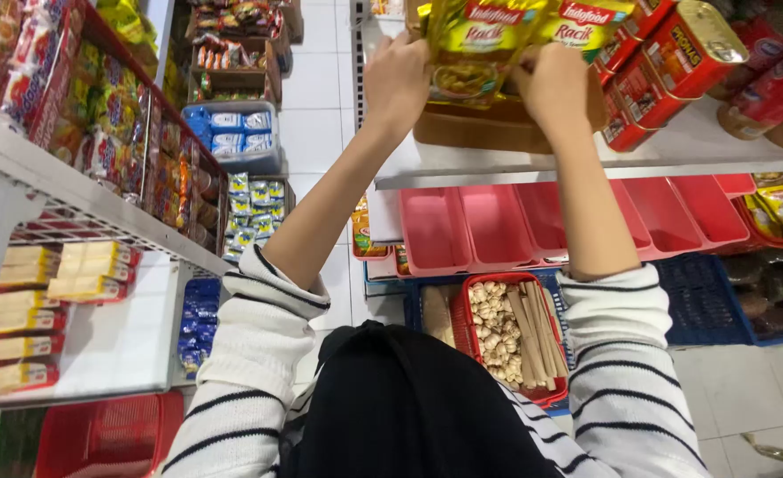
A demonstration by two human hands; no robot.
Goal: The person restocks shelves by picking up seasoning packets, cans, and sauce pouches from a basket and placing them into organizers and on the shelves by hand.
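Gripping yellow sachets [475, 49] with both hands, left hand [398, 80] and right hand [553, 84] closed on them above the brown box [489, 128] at the shelf's [675, 146] front edge. Risk: sachets slipping over that edge; red cans [675, 53] close alongside could be knocked.

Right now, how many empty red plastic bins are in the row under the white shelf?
4 show clearly, side by side: first red plastic bin, second, third, fourth. The right forearm crosses the row, so another may be hidden behind it.
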